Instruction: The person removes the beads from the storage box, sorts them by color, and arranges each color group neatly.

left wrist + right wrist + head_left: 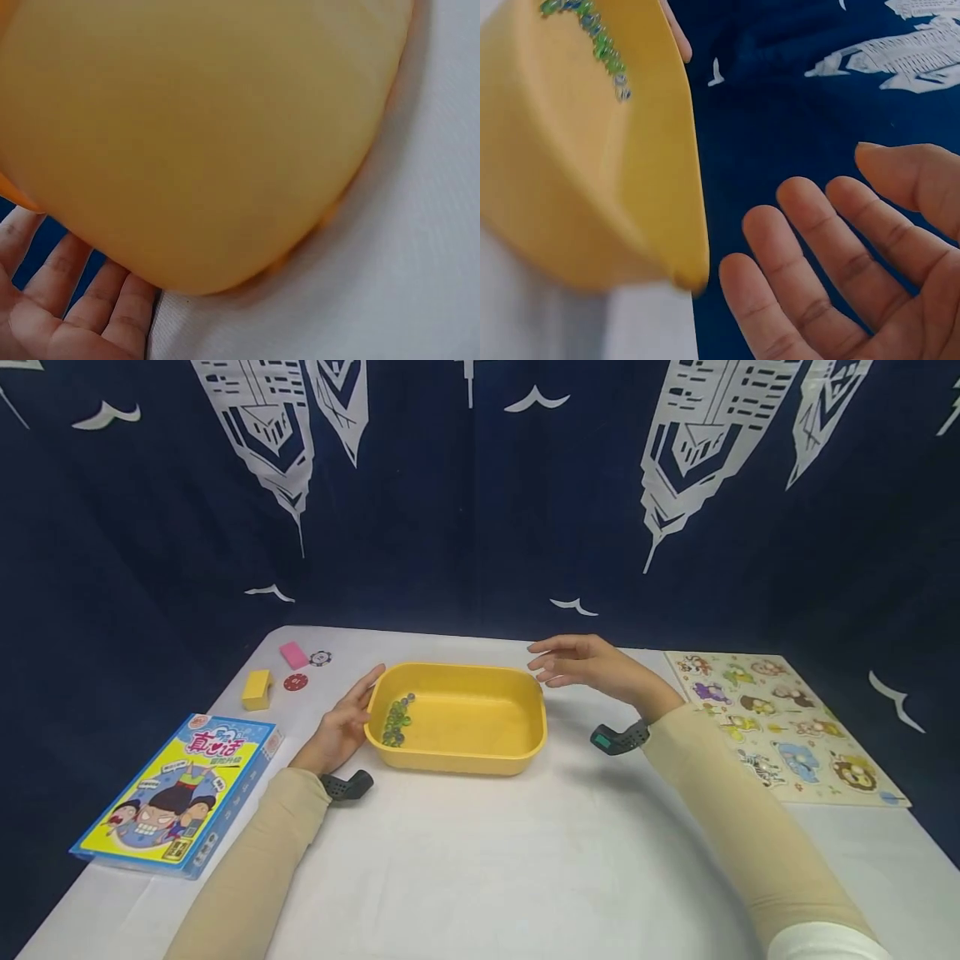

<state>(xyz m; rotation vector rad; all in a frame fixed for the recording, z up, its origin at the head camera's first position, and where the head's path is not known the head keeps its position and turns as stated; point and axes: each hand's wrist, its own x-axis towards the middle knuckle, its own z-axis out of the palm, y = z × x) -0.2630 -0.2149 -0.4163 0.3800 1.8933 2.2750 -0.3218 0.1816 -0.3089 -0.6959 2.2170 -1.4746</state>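
Note:
A yellow plastic tub (pixel 480 720) stands in the middle of the white table. Several green and blue glass marbles (pixel 395 723) lie gathered along its left end, also visible as marbles (pixel 604 46) in the right wrist view. My left hand (pixel 337 728) rests against the tub's left end with fingers extended; in the left wrist view those fingers (pixel 60 274) lie along the tub's outer wall. Beyond the tub's right end, my right hand (pixel 583 668) is raised with spread fingers and holds nothing. A gap separates its fingertips from the rim in the right wrist view.
A boxed card game (pixel 180 793) lies at the left. Behind it are a yellow block (pixel 257 689), a pink block (pixel 293 655), a red chip (pixel 296 682) and a black-and-white chip (pixel 320 658). An animal picture board (pixel 787 727) lies at the right. Dark printed cloth (pixel 472 527) hangs behind.

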